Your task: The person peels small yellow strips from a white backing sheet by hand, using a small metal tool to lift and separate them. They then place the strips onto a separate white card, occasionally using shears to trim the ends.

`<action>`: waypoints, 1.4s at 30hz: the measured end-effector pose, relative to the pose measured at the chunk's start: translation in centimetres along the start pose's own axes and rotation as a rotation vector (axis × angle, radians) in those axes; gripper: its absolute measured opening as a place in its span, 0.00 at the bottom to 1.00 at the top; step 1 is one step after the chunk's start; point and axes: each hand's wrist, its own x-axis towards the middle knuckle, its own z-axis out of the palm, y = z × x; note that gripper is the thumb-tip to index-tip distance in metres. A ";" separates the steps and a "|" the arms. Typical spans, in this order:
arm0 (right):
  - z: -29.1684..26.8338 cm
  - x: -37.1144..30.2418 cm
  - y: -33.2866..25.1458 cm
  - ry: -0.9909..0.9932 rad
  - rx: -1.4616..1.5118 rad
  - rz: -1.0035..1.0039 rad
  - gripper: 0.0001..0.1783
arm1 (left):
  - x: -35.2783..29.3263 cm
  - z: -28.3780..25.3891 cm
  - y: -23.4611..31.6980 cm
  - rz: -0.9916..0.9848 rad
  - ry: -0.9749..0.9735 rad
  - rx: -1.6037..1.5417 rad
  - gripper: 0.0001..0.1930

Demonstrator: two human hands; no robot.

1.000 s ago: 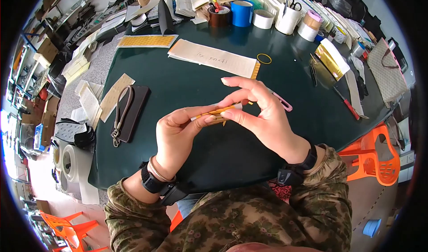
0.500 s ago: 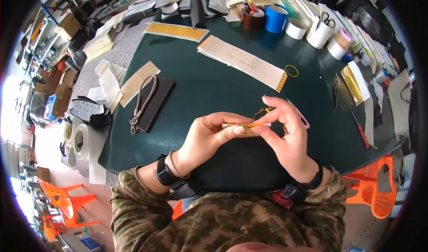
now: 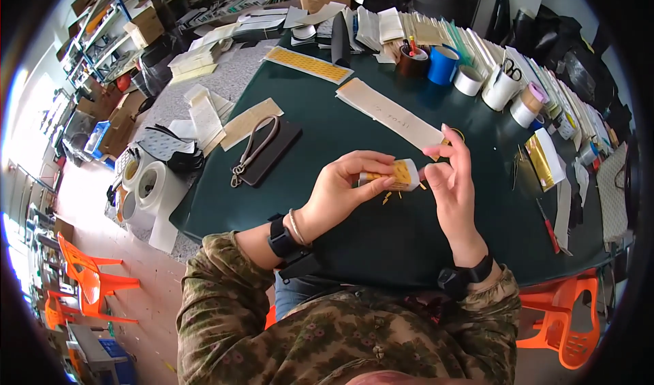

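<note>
Between its thumb and fingers, my left hand (image 3: pixel 347 184) grips a small white-backed sheet of yellow stickers (image 3: pixel 405 174), its patterned face turned up. Just right of the sheet's edge is my right hand (image 3: pixel 455 191), fingers raised and apart, with the thumb tip close to the sheet; whether it touches is hard to tell. Small yellow scraps (image 3: pixel 386 198) show below the sheet. Beyond the hands lies a long stack of pale paper strips (image 3: pixel 388 113) with handwriting on top. A yellow rubber band (image 3: pixel 462 134) is partly hidden behind my right fingers.
A dark phone (image 3: pixel 276 155) with a wrist strap lies to the left. Rolls of tape (image 3: pixel 443 65) and a white cup with scissors (image 3: pixel 501 89) line the far edge. A red-handled knife (image 3: pixel 548 228) and gold foil (image 3: pixel 543 160) are on the right. Orange chairs (image 3: pixel 562 317) stand beside the table.
The view has shifted, so the table appears farther right. My left hand has tilted the sticker sheet, showing its yellow face. My right hand has come off the sheet, its fingers spreading.
</note>
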 end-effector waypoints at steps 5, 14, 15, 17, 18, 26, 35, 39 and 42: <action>1.5 0.9 -1.3 -0.007 0.387 0.077 0.32 | 0.7 0.6 1.7 -0.039 0.003 -0.004 0.07; 1.6 0.3 -0.4 -0.037 0.381 0.125 0.33 | 1.0 0.3 1.1 -0.208 0.037 -0.224 0.10; 1.4 0.1 -0.4 -0.015 0.362 0.141 0.33 | 0.8 0.4 0.9 -0.232 0.052 -0.213 0.10; 1.6 0.4 -0.3 -0.057 0.270 0.121 0.32 | 0.4 0.4 0.6 -0.268 0.040 -0.224 0.10; 1.5 0.4 -0.2 -0.079 0.224 0.113 0.31 | 0.2 0.2 0.5 -0.255 0.058 -0.176 0.09; 1.2 -0.1 0.9 -0.061 0.038 0.068 0.27 | -0.2 0.6 0.7 -0.330 0.087 -0.167 0.09; 0.9 -0.5 0.4 -0.070 0.106 0.123 0.24 | -0.2 0.5 0.3 -0.323 0.068 -0.200 0.08; 1.0 -0.4 0.5 -0.038 0.242 0.211 0.21 | 0.2 0.3 -0.6 -0.363 0.092 -0.268 0.08; 0.7 -0.1 0.9 0.008 0.357 0.280 0.17 | 0.2 0.0 -1.3 -0.394 0.100 -0.330 0.09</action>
